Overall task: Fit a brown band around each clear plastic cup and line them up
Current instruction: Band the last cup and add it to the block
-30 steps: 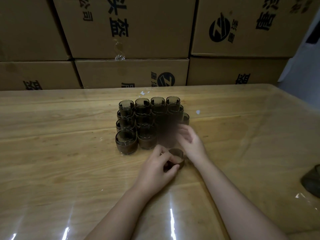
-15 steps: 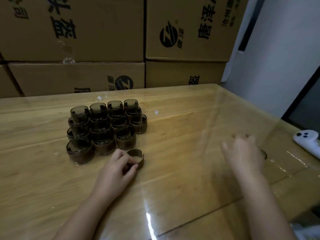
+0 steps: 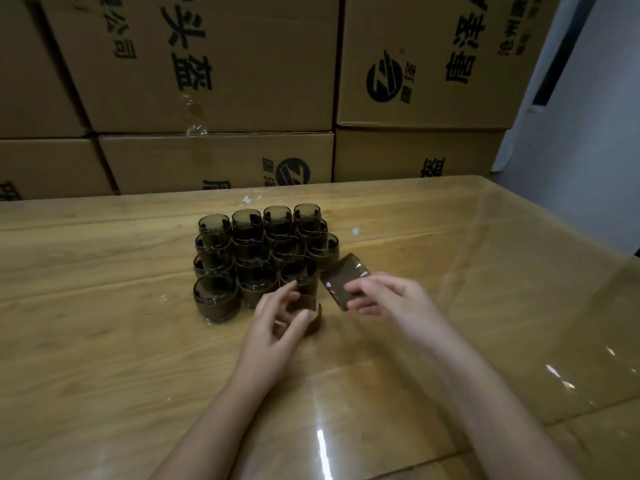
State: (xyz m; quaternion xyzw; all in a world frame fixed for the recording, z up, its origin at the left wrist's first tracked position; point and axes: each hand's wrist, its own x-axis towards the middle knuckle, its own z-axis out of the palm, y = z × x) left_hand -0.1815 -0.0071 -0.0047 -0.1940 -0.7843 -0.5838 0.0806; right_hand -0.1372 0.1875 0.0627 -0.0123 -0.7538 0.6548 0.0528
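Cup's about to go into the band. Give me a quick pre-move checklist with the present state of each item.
1. Right hand grips the clear plastic cup: ok.
2. Left hand pinches the brown band: ok.
3. Cup lined up with the band: not ok. It is tilted, up and to the band's right.
4. Band's split spread wide enough for the cup: cannot tell.
5. Room to set it by the banded cups: ok. Bare table shows off the block's front right corner.
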